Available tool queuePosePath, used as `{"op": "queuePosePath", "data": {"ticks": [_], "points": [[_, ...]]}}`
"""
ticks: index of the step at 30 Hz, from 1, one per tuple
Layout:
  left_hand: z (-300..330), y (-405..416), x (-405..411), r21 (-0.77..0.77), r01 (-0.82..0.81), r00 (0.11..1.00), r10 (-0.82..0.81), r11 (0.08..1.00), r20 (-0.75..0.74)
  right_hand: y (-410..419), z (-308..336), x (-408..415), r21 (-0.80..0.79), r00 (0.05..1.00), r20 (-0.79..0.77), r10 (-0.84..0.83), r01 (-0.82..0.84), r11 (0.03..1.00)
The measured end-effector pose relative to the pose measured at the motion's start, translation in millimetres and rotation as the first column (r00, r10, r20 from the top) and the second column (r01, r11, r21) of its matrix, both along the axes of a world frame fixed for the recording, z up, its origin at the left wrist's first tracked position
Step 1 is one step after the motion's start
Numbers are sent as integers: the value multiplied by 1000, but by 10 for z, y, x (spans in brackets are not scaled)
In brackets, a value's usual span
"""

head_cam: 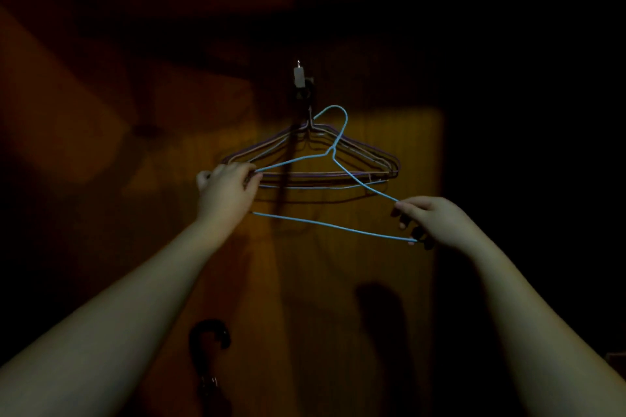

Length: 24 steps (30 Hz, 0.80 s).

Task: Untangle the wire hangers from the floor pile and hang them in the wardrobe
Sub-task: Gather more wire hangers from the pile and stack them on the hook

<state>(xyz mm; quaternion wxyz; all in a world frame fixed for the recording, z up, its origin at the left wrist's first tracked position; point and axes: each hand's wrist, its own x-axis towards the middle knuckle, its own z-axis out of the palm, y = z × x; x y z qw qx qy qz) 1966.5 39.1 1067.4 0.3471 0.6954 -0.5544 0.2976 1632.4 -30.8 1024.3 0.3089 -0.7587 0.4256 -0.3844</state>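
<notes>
Two hands (227, 186) (430, 217) hold blue hanger (333, 149) before dim wooden panel (389, 264).

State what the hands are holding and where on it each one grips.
Both hold one blue wire hanger: the left hand pinches its left shoulder corner, the right hand its right corner, where the sloping arm meets the bottom bar.

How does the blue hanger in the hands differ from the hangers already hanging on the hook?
The blue hanger is single, tilted, held at both ends by the left hand and right hand. The hung hangers are several, darker, bunched together, level on the hook. All are thin wire.
</notes>
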Motion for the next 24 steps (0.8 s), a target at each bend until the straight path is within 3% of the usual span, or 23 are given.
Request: {"op": "queuePosePath", "data": {"ticks": [5,14,24], "points": [[181,-168,61,19,-93,989,95,995,-110,-164,194,-16,-43,997,76,-12,15,999],[490,-351,157,-93,14,888,-56,996,-457,-586,637,202,-95,997,82,-1,9,995],[551,-502,337,-75,2,872,-39,997,-487,-851,931,334,-77,999,37,31,-28,997]]}}
